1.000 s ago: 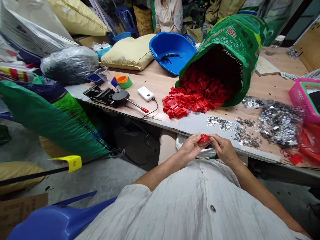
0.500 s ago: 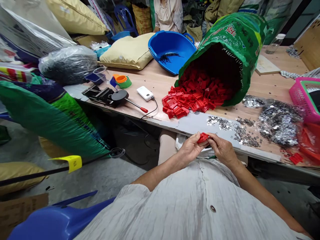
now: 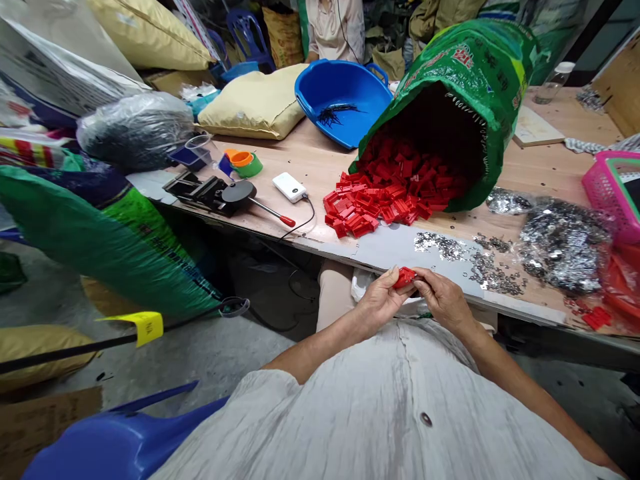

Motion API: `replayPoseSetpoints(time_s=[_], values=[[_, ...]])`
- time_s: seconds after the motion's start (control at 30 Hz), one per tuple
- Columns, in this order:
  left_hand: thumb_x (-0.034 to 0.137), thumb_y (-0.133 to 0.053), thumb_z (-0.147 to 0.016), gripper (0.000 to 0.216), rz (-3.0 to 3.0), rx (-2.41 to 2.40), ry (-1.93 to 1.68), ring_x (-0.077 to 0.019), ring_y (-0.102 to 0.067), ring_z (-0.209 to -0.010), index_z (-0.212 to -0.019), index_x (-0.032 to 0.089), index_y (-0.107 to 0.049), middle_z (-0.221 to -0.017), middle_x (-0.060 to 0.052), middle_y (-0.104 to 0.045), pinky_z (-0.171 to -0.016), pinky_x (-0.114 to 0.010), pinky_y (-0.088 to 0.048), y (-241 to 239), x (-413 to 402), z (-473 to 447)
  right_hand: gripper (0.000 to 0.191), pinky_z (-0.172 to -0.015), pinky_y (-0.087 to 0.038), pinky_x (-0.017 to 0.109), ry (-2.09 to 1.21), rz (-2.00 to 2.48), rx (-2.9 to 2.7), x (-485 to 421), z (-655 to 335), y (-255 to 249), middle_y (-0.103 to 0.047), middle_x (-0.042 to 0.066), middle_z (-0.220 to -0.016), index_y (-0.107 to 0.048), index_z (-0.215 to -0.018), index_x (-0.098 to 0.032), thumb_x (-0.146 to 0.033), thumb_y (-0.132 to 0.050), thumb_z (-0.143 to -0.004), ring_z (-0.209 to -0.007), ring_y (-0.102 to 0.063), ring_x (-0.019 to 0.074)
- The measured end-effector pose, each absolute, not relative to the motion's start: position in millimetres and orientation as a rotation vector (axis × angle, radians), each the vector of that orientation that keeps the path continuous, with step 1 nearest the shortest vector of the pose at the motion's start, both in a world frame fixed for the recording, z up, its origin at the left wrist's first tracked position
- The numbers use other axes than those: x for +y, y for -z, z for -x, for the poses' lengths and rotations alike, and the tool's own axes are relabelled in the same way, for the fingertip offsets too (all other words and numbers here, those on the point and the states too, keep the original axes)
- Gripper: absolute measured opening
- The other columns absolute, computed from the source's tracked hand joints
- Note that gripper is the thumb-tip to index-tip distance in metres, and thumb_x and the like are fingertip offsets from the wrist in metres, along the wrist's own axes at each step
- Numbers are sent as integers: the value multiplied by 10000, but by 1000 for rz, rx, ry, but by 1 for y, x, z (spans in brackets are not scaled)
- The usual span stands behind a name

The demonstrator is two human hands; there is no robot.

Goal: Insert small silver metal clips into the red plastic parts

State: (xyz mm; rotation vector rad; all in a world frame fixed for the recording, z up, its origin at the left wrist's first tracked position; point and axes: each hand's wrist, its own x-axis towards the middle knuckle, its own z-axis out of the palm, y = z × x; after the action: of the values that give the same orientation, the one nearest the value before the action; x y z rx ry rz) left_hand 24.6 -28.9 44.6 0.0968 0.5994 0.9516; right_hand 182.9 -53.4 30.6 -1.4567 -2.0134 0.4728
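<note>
My left hand (image 3: 380, 298) and my right hand (image 3: 443, 299) meet just below the table's front edge, both pinched on one small red plastic piece (image 3: 404, 277). Beyond them a heap of the same red plastic pieces (image 3: 380, 200) spills out of a green woven sack (image 3: 475, 73) lying on its side on the wooden table (image 3: 310, 160). Small shiny metal parts (image 3: 493, 270) lie scattered to the right of my hands, with a bigger pile in clear plastic (image 3: 563, 243).
A blue basin (image 3: 340, 93), a white power bank (image 3: 290, 188) with cable, a black press tool (image 3: 220, 193) and tape rolls (image 3: 245, 162) sit left of the heap. A pink basket (image 3: 607, 193) is far right. Sacks crowd the left; another person sits behind the table.
Both hands stay together on the red piece with only slight finger shifts. The view has tilted a little.
</note>
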Motion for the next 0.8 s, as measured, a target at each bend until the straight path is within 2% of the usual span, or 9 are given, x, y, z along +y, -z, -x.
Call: replayPoseSetpoints(time_s=[0.23,0.4,0.53,0.6,0.67,0.8], values=[[177,-604,-903,107,-76,618,-951,-160,-687,-842,-847,99,-650,-893,-85,-694,-965,-327,-523,-47,-29,-26,337,-842,-525,344,-465,1438,-2025,-52,-185,-30,-716,66,-1152,-616,-1245,-250,-367,-409,-1007,-981,-683,226],[171,-620,-891,89,-90,603,-981,-158,-695,-832,-832,105,-631,-864,-75,-699,-995,-353,-514,-45,-31,-29,335,-795,-509,322,-473,1505,-1895,-52,-177,-29,-738,60,-1039,-663,-1148,-239,-390,-399,-1006,-908,-689,220],[224,-712,-831,145,-166,571,-983,-172,-703,-893,-823,123,-607,-883,-66,-710,-1045,-376,-480,-42,-33,-25,333,-751,-482,297,-648,1468,-1763,-50,-175,-32,-721,37,-914,-681,-1071,-246,-410,-400,-1001,-822,-666,197],[274,-773,-776,243,-252,578,-988,-184,-707,-903,-792,143,-569,-846,-45,-706,-1041,-385,-473,-37,-34,-20,336,-683,-460,291,-808,1413,-1686,-51,-178,-39,-651,11,-754,-658,-1123,-249,-428,-401,-1001,-701,-613,178],[342,-802,-737,339,-381,647,-971,-196,-707,-888,-758,159,-518,-809,-31,-695,-995,-387,-485,-28,-34,-13,326,-597,-418,279,-992,1314,-1564,-55,-183,-53,-511,-28,-609,-624,-1168,-260,-434,-402,-1003,-579,-514,158],[380,-734,-769,315,-871,976,-922,-158,-648,-790,-730,164,-508,-791,-18,-650,-829,-320,-499,0,-30,-1,261,-485,-357,283,-1271,989,-1454,-84,-200,-91,-436,-22,-561,-649,-1005,-299,-464,-449,-968,-482,-405,154]])
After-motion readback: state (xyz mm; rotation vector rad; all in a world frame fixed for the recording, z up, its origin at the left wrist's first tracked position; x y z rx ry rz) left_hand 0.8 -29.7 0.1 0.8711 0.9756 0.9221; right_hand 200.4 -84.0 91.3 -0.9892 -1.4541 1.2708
